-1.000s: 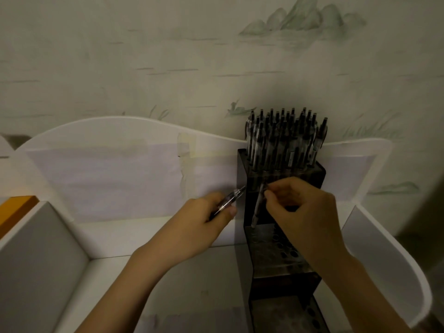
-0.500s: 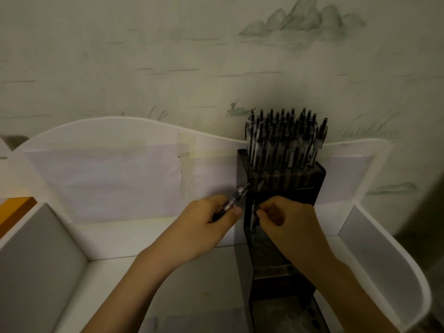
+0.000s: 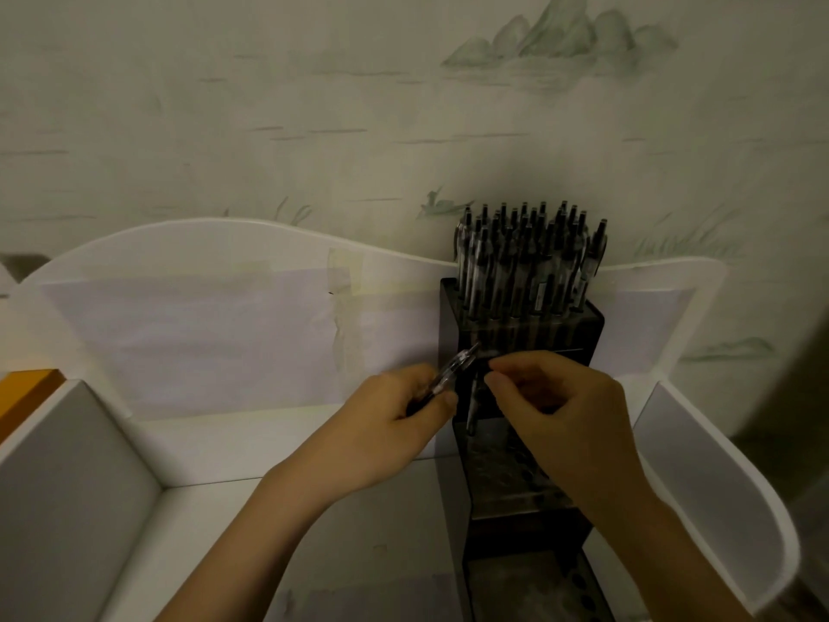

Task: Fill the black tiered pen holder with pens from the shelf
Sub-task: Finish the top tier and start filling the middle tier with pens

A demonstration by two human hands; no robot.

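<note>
Left hand (image 3: 394,419) gripping spare pens (image 3: 453,372), right hand (image 3: 556,410) seemingly pinching one pen (image 3: 472,408) upright over pen holder (image 3: 516,482) middle tier.

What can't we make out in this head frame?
- Middle tier holes of the black tiered pen holder: mostly covered by the right hand.
- Pen tip: too dark to tell whether it is seated.
- Pens in left hand: count hidden by fingers.
- Bottom tier: cut off by the lower edge.
- Orange object: cut off at the left edge.
</note>
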